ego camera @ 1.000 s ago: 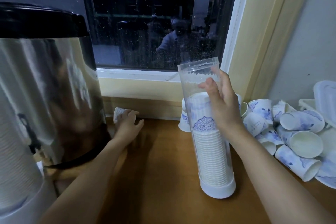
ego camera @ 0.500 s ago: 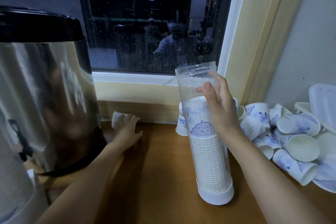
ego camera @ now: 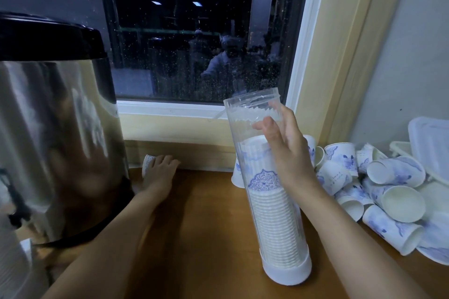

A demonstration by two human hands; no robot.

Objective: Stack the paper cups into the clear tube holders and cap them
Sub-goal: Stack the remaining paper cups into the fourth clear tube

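Observation:
A clear tube holder (ego camera: 263, 213) with a white base stands upright on the wooden counter, filled about two thirds with stacked paper cups. My right hand (ego camera: 284, 153) grips the tube's upper part, fingers curled round its side. Far left, against the wall beside the urn, my left hand (ego camera: 160, 170) lies on a single white-and-blue paper cup (ego camera: 147, 162) with its fingers over it. Several loose paper cups (ego camera: 379, 187) lie heaped at the right.
A large steel urn (ego camera: 56, 141) with a black lid fills the left. White plastic containers (ego camera: 430, 143) sit behind the cup heap. Another cup (ego camera: 237, 175) stands upside down behind the tube. The window sill and wall close the back of the counter (ego camera: 204, 226).
The view has tilted upward, so everything sits lower in frame. My left hand has stayed on the cup by the urn. My right hand keeps its hold on the tube.

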